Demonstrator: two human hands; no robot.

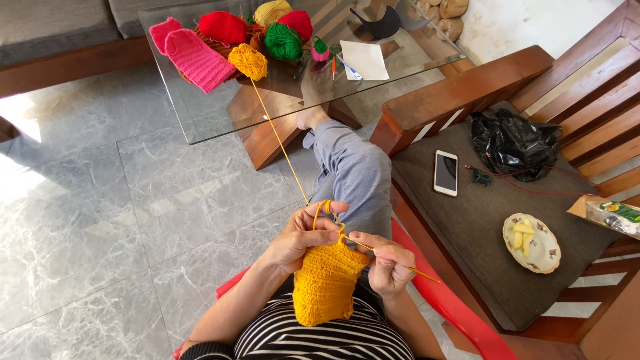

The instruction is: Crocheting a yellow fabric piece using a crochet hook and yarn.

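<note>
My left hand point(301, 237) pinches the top edge of a mustard-yellow crocheted piece point(327, 283) that hangs over my striped shirt, with a loop of yellow yarn over its forefinger. My right hand point(388, 265) grips a thin crochet hook point(400, 265) whose tip meets the piece's upper edge. A taut yellow strand point(280, 143) runs up from my left hand to a yellow yarn ball point(248, 61) on the glass table point(200, 120).
The glass table also bears red, green and yellow yarn balls point(283, 41), a pink knitted piece point(193, 57) and a white paper point(365, 60). On the wooden bench's cushion to my right lie a phone point(445, 173), a black bag point(515, 143) and a plate of fruit slices point(531, 243). I sit on a red chair point(453, 310).
</note>
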